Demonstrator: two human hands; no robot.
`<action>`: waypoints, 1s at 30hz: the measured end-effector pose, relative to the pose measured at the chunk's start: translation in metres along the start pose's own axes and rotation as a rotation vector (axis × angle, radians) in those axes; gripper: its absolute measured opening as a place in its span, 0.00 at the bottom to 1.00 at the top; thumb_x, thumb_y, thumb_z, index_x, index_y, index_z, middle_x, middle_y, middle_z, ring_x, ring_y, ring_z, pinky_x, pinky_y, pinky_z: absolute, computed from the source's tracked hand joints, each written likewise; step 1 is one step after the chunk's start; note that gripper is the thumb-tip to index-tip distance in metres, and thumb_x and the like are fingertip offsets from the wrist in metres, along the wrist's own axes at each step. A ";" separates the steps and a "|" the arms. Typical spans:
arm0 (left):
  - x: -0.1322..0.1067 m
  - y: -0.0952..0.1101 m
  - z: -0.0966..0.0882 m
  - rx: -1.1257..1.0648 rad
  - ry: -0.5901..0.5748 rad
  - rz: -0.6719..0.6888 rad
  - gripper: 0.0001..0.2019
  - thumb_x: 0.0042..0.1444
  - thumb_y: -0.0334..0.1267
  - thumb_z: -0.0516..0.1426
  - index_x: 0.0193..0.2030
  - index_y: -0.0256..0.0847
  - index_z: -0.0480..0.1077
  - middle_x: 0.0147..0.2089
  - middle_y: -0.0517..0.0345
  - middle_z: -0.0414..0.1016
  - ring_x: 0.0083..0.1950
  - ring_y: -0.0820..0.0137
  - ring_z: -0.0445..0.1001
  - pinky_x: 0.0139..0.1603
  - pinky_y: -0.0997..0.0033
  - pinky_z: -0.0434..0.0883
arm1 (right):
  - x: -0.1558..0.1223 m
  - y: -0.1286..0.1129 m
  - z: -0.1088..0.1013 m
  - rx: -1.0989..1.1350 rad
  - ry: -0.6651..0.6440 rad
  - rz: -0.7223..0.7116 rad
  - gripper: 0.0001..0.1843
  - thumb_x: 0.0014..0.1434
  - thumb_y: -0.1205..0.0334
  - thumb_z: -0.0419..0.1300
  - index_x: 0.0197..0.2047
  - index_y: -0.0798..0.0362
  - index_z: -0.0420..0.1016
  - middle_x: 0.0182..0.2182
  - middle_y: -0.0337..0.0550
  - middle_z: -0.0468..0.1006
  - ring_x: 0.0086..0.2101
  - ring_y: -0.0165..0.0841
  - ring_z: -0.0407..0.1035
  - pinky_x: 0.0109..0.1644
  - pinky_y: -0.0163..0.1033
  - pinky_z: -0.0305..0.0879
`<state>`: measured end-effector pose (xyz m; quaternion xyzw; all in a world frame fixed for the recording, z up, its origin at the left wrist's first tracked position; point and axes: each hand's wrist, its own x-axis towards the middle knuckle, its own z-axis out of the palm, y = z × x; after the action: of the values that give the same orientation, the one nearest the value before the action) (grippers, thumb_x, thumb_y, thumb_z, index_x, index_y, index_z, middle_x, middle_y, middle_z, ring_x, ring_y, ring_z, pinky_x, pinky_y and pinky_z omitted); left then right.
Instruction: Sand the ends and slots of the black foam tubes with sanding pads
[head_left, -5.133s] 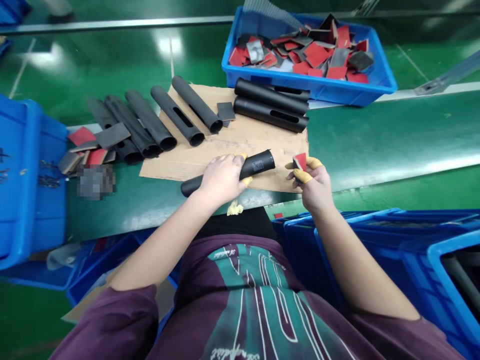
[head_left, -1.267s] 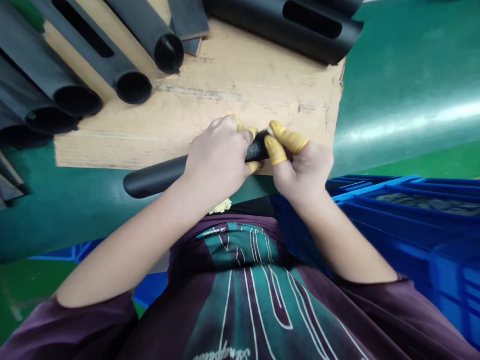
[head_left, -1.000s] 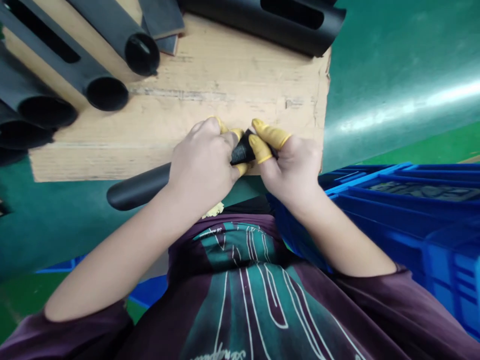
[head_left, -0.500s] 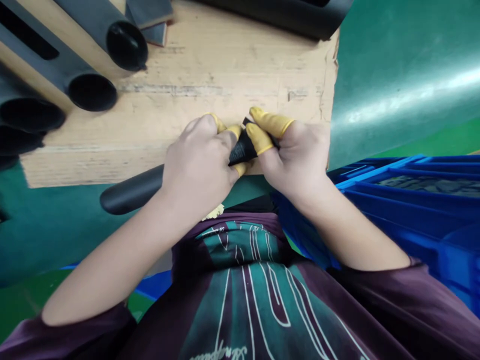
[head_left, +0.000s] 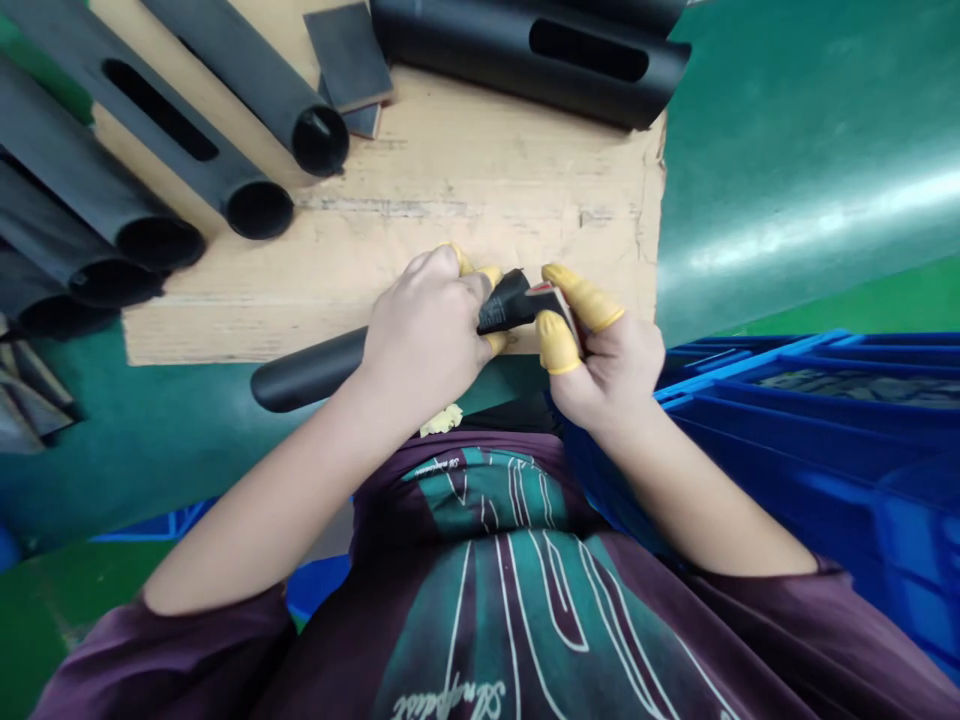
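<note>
Just on the body side of the left hand, a yellow scrap lies under the wrist line. The left hand is wrapped over the tube, whose plain end sticks out to the left of the wrist and whose printed end comes out between the two hands. The tube looks thin-walled and stiff, probably light for its length, smooth enough to roll or turn; a full grip close behind the printed end should steady it and leave the mouth free. The right hand pinches a small black pad with a reddish edge between capped thumb and forefinger, at the tube's mouth; whether they touch I cannot tell. The pad seems very light and fairly firm, perhaps a little springy, best held by its edges.

The left hand is palm down, thumb on the near side, fingers over the far side; the right comes in from the opposite side, thumb nearer the body, its other fingers mostly hidden. Both forearms angle inward.

Beyond the hands is bare card, then spare pads ahead of the left hand, with tubes farther left
</note>
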<state>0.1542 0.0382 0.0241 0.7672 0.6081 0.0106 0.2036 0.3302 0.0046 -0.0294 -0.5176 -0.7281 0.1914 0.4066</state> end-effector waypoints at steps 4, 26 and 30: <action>-0.006 -0.001 0.000 -0.005 0.019 0.038 0.17 0.57 0.43 0.64 0.52 0.41 0.77 0.50 0.48 0.74 0.56 0.54 0.73 0.56 0.57 0.73 | 0.010 0.005 0.014 -0.024 0.012 -0.023 0.17 0.69 0.54 0.57 0.56 0.51 0.76 0.46 0.47 0.85 0.43 0.39 0.82 0.48 0.44 0.81; -0.036 -0.019 -0.003 -0.013 -0.005 -0.099 0.22 0.61 0.44 0.58 0.61 0.43 0.72 0.56 0.45 0.71 0.62 0.49 0.68 0.58 0.53 0.71 | -0.009 -0.014 0.030 -0.206 0.090 -0.094 0.13 0.67 0.56 0.58 0.45 0.51 0.83 0.37 0.45 0.87 0.34 0.38 0.83 0.40 0.39 0.82; -0.035 -0.019 -0.004 -0.027 0.003 -0.132 0.23 0.61 0.44 0.59 0.62 0.44 0.70 0.58 0.46 0.70 0.63 0.50 0.68 0.59 0.56 0.71 | 0.004 -0.004 0.034 -0.130 -0.012 -0.065 0.17 0.69 0.53 0.56 0.53 0.50 0.80 0.47 0.48 0.86 0.47 0.41 0.81 0.55 0.47 0.79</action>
<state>0.1266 0.0097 0.0302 0.7227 0.6574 0.0061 0.2132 0.3006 0.0115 -0.0453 -0.5179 -0.7579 0.1335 0.3735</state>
